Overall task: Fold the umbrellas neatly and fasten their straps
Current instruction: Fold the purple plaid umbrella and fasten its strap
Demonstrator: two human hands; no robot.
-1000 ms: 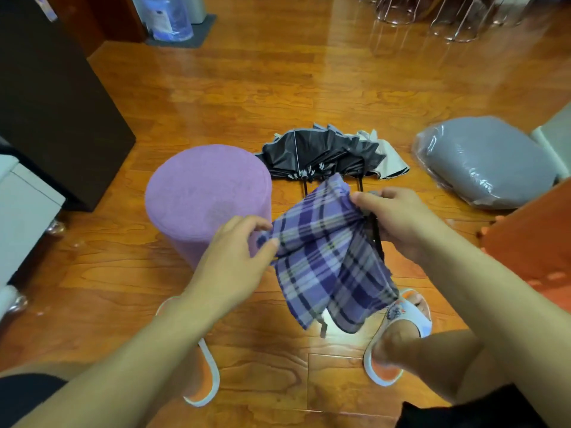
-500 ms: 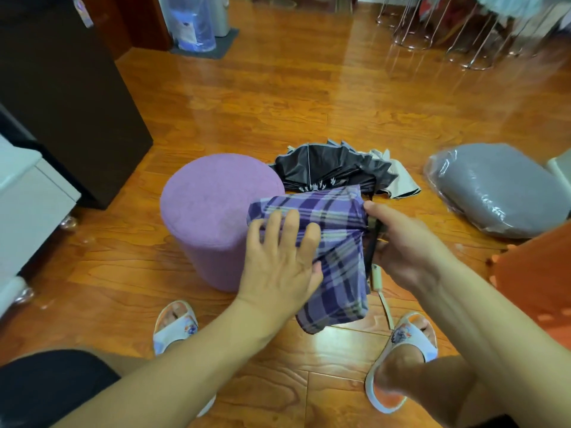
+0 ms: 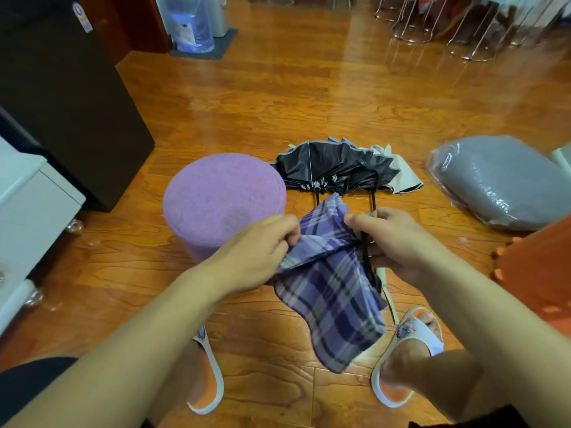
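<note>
A fold of the purple plaid umbrella point(image 3: 330, 291) was pinched by the left hand point(image 3: 259, 251), flat on the canopy half a second earlier; the right hand point(image 3: 392, 239) was clamped round its shaft. Pleating was judged unfinished, the black umbrella point(image 3: 336, 165) on the floor untouched.

Purple plaid fabric folding umbrella point(image 3: 333, 291), half-collapsed, canopy loose and hanging down, unstrapped, held up above the floor. Black collapsed umbrella with grey trim point(image 3: 336, 166) lies on the wooden floor beyond it, canopy crumpled, unfolded.
</note>
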